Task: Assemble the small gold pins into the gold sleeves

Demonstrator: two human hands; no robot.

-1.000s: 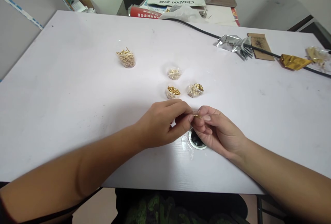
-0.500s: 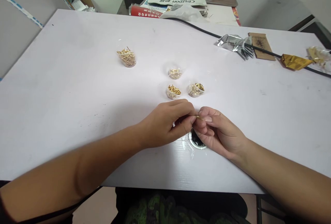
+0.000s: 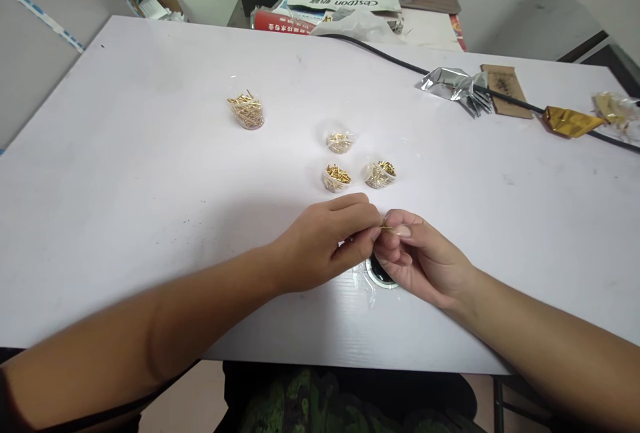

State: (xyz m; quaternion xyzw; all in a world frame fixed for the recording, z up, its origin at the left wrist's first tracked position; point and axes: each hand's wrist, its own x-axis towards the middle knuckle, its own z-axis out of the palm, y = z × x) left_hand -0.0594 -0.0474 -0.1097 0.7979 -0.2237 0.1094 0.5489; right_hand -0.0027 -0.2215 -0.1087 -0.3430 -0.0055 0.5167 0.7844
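Between my two hands runs a thin gold-coloured metal pin (image 3: 387,227). My left hand (image 3: 333,239) pinches its left end between thumb and forefinger. At the other end, the thumb and fingers of my right hand (image 3: 423,249) close on it. Below the fingertips a round black disc with a pale rim (image 3: 383,273) lies on the table, partly covered by my right hand. Just beyond my hands stand small clear cups of short gold pieces: a left cup (image 3: 337,179), a right cup (image 3: 381,175) and a back cup (image 3: 339,143).
A larger clear cup of longer gold pins (image 3: 247,113) stands farther left on the white table (image 3: 150,173). A black cable (image 3: 380,53) crosses the back right, wrapped in silver foil (image 3: 453,83) and gold foil (image 3: 570,121). Beside it lies a piece of cardboard (image 3: 507,89).
My left hand has shifted very slightly to the right, closer to my right hand. Both hands keep their pinch on the pin; the cups stay put.
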